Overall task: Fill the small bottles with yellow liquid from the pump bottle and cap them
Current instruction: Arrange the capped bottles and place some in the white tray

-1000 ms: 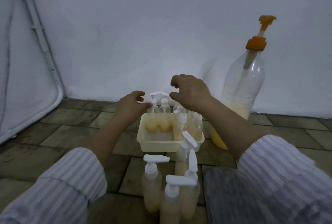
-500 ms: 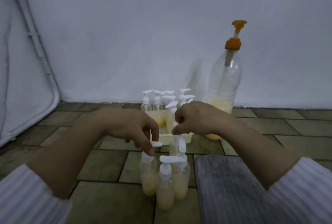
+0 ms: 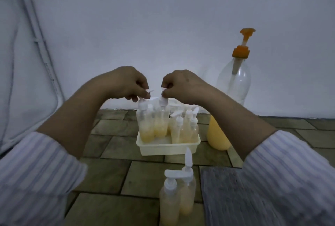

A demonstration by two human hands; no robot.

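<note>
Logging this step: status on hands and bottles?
Left hand and right hand each pinch a small bottle's pump top over tray. Two capped bottles on floor. Nothing blocking.

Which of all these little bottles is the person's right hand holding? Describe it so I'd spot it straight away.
Start at the tall pump bottle with the orange top by the wall, then look left to the cream tray on the floor tiles. Two small bottles hang over the tray's left part; the right hand pinches the white pump cap of the right-hand one. Unlike the bottles crowded in the tray's right half, it is held by a hand.
</note>
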